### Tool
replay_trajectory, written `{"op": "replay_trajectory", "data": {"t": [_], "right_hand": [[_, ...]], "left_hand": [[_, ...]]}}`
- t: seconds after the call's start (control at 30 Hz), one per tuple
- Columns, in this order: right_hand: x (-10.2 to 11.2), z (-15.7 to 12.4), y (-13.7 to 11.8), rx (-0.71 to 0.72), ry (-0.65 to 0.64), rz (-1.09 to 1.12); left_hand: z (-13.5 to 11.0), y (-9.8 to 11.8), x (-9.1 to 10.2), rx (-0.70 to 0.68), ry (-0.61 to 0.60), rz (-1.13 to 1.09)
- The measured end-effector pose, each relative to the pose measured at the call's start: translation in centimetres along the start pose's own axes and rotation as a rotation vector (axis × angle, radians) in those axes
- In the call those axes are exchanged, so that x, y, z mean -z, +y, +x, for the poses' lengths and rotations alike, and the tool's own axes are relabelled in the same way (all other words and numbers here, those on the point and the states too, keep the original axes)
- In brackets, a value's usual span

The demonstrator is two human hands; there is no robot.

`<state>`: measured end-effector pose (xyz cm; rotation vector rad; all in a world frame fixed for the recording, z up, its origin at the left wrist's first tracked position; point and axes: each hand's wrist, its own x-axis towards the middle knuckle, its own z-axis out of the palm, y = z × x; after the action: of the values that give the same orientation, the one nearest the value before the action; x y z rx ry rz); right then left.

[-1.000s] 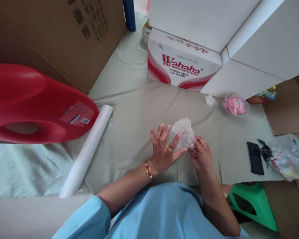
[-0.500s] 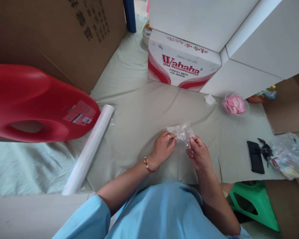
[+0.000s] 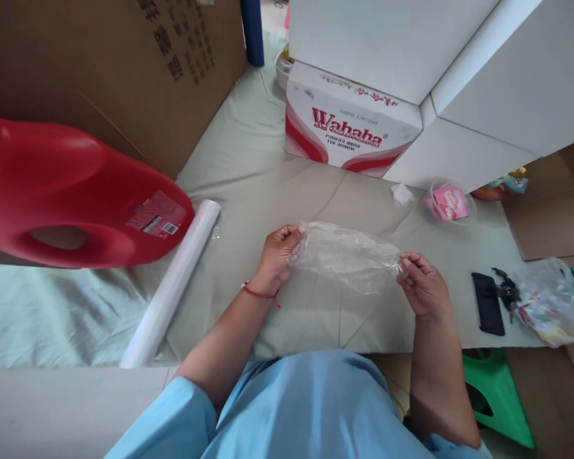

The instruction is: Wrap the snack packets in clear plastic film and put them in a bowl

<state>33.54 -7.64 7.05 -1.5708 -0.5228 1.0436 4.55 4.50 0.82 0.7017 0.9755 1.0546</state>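
Stretched between my two hands is a thin, clear, wrinkled plastic bag [image 3: 349,255], held over the cloth-covered surface [image 3: 287,191]. My left hand [image 3: 278,252] pinches its left end between thumb and fingers, and a red string bracelet circles that wrist. At the other end, my right hand [image 3: 423,280] is closed on the bag's right edge. The bag spans the gap between the hands, a little slanted down to the right.
On the left lie a white roll [image 3: 172,287] and a large red plastic jug [image 3: 81,191] by a cardboard box [image 3: 100,70]. A Wahaha carton [image 3: 349,127] stands ahead. To the right are a pink packet in a clear bowl [image 3: 449,203], a black phone [image 3: 488,303] and keys [image 3: 508,292].
My hands have moved apart, left hand to the left and right hand to the right. The plastic bag, crumpled before, is now spread out between them.
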Motion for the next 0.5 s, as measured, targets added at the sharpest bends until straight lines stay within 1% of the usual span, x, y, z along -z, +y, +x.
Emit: {"op": "replay_trajectory", "data": {"t": [0.13, 0.27, 0.37, 0.43, 0.5], "right_hand": [[0.7, 0.7, -0.2, 0.044, 0.032, -0.045], [1.6, 1.4, 0.9, 0.065, 0.085, -0.092], [2.0, 2.1, 1.8, 0.117, 0.154, -0.166], [1.7, 2.1, 2.0, 0.232, 0.275, -0.289], [0.5, 1.3, 1.9, 0.436, 0.428, -0.448]], "left_hand": [[0.5, 0.1, 0.6, 0.008, 0.030, 0.045], [0.4, -0.1, 0.4, 0.036, -0.005, 0.057], [0.1, -0.3, 0.0, 0.022, -0.038, 0.053], [-0.1, -0.5, -0.2, -0.003, -0.035, 0.064], [-0.1, -0.7, -0.3, -0.022, -0.018, 0.093]]}}
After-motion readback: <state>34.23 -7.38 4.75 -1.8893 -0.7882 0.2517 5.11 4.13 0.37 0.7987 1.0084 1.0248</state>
